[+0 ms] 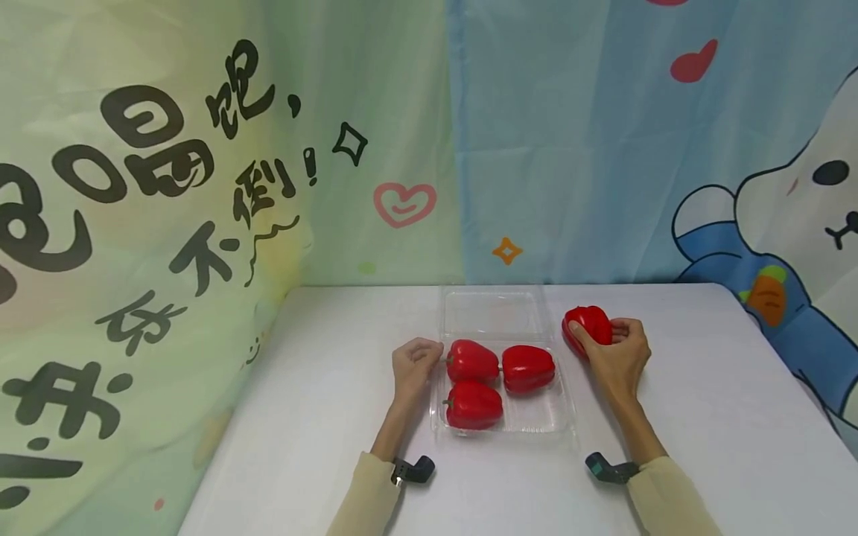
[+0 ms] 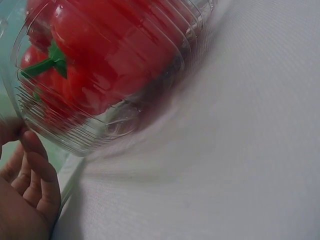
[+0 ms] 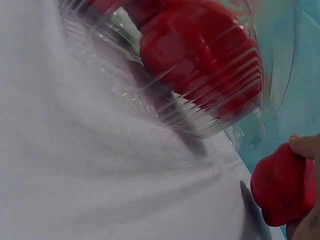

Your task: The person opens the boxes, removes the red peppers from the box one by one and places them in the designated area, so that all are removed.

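Observation:
A clear plastic clamshell box [image 1: 536, 420] lies with its lid [image 1: 492, 313] folded back. Inside sit three red bell peppers: one at the back left [image 1: 472, 361], one at the front left [image 1: 474, 406] and one on the right [image 1: 528, 369]. My left hand [image 1: 414, 366] pinches the box's left rim between thumb and fingertips, as the left wrist view also shows. To the right of the box, my right hand [image 1: 620, 357] grips another red bell pepper [image 3: 277, 187], thumb on the near side and fingers behind it.
A white table [image 1: 322, 394] carries the box. Behind it hangs a printed curtain [image 1: 570, 149] with hearts, lettering and a cartoon animal. Dark wrist cameras are strapped on both wrists, below beige sleeves.

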`<state>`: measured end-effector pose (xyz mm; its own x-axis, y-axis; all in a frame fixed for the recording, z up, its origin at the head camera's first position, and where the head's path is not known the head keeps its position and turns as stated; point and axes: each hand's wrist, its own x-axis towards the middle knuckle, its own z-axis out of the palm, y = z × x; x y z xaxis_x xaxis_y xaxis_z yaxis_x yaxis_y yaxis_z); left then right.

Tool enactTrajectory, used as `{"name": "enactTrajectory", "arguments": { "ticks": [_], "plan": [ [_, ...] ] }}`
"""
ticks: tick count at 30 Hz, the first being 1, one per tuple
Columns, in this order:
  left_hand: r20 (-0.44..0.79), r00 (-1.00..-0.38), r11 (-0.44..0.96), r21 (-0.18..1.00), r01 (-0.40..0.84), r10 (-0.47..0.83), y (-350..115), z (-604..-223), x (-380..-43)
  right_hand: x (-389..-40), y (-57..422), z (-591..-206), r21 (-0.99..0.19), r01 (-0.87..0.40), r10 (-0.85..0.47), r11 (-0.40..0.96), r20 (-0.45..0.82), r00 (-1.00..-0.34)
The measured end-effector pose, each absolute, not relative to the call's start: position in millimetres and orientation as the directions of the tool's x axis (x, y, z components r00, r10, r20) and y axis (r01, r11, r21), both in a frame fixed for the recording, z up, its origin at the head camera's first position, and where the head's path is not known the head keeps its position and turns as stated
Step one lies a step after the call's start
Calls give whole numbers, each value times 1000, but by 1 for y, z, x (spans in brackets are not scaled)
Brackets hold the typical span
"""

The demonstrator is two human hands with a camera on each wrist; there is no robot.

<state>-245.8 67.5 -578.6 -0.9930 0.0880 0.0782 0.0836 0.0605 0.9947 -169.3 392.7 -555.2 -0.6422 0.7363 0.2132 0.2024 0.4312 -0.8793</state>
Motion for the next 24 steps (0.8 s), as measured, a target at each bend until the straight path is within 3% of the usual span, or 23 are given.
{"name": "enactTrajectory", "arguments": {
  "ticks": [24],
  "plan": [
    [92,-993,27,995,94,71,73,-579,-247,-180,401,-557,-894,217,764,392,185,-618]
  ]
}}
